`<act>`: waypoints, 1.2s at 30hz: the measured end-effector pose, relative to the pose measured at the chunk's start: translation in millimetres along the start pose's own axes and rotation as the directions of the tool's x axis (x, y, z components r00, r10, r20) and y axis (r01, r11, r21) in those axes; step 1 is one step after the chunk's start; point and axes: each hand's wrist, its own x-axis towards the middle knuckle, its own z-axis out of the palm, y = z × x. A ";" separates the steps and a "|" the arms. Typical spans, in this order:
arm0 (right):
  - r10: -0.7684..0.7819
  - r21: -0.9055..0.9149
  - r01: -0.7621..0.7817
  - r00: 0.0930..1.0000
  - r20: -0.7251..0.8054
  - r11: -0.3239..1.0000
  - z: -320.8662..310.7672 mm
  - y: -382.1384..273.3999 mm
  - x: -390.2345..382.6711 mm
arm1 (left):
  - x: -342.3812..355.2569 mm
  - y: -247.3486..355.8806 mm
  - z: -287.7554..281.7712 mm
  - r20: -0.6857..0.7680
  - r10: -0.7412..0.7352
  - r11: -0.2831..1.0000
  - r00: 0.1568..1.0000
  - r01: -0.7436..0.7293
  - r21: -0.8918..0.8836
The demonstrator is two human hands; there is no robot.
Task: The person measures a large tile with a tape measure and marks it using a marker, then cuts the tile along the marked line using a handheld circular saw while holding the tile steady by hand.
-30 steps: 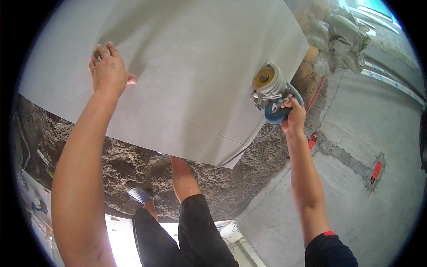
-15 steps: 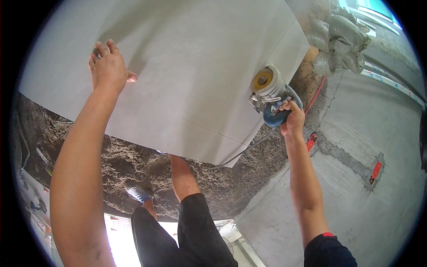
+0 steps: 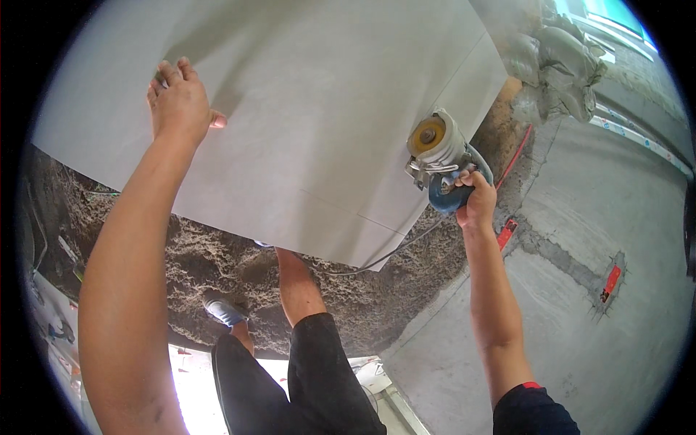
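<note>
A large pale grey tile slab (image 3: 304, 109) fills the upper part of the view, with thin straight lines marked or cut near its right edge and lower corner. My left hand (image 3: 180, 105) is over the slab's left part, fingers spread and nothing in them; contact with the surface is hard to tell. At the slab's right edge, my right hand (image 3: 477, 199) is wrapped round the blue handle of a handheld power cutter (image 3: 437, 148). Its yellowish disc and white guard face up toward me. A dark cord (image 3: 413, 238) trails from the tool over the slab's lower corner.
Rough brown ground (image 3: 217, 264) lies under and in front of the slab, where my shoe (image 3: 223, 310) stands. To the right rises a grey plastered wall (image 3: 580, 188) with red boxes (image 3: 611, 283) set in it. Filled sacks (image 3: 562, 61) are piled at the far right, near a red conduit (image 3: 516, 156).
My left hand has shifted slightly up and right. The cutter has tilted a little in my right hand, which keeps its grip. The slab appears almost unchanged.
</note>
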 end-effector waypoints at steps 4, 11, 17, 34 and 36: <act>-0.001 -0.025 0.001 1.000 0.001 1.000 -0.1 3.4 -2.6 | 1.7 -2.4 5.7 -0.005 0.007 1.000 1.000 -0.007 -0.004; -0.018 0.041 0.017 1.000 0.024 0.999 -8.0 11.4 -3.8 | -0.3 -1.7 4.0 -0.013 0.014 1.000 1.000 -0.014 -0.007; -0.027 0.045 0.026 0.999 0.023 0.999 -12.9 16.8 -2.7 | -0.5 -2.3 3.4 -0.022 0.033 0.999 0.999 -0.033 -0.016; -0.019 0.072 0.017 0.999 0.034 0.997 1.4 19.2 -8.6 | 0.0 -6.1 8.5 -0.014 0.057 0.998 0.998 -0.056 0.033; -0.031 0.070 0.029 0.999 0.022 0.997 0.5 18.1 -9.5 | 2.0 -4.0 7.9 -0.021 0.060 0.997 0.998 -0.059 0.044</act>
